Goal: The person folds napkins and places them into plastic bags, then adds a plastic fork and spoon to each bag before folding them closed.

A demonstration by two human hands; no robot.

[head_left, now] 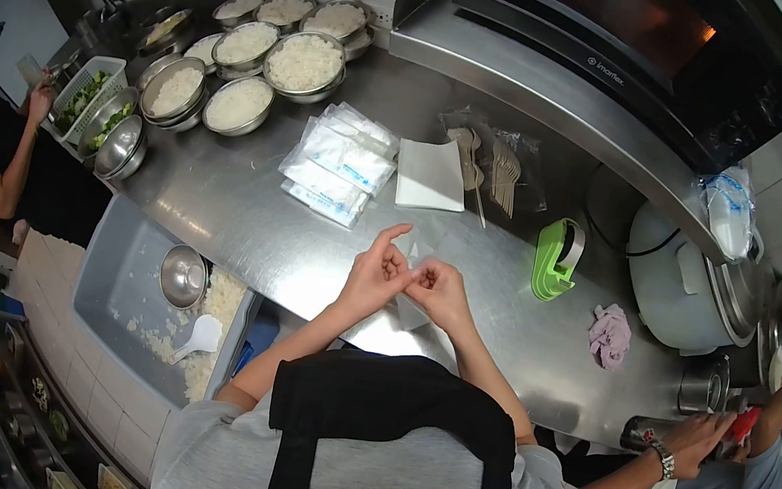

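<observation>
Above the steel counter (219,178), my left hand (379,268) and my right hand (440,290) meet with their fingertips pinched together. Between them is a thin clear plastic piece (411,314), hard to make out against the shiny steel. My left index finger points outward, away from the pinch. Just beyond my hands lie a stack of packets in clear wrap (340,164) and a pile of white paper sheets (432,176). Farther back are wooden spoons (466,155) and wooden forks (504,176) in clear bags. A green tape dispenser (555,261) stands to the right.
Bowls of rice (305,64) crowd the back left. A grey tub (126,291) holds a steel bowl and rice. An oven (633,48) sits on a raised shelf. Rightward are a pink cloth (610,337) and a cooker (674,277). People stand at both sides.
</observation>
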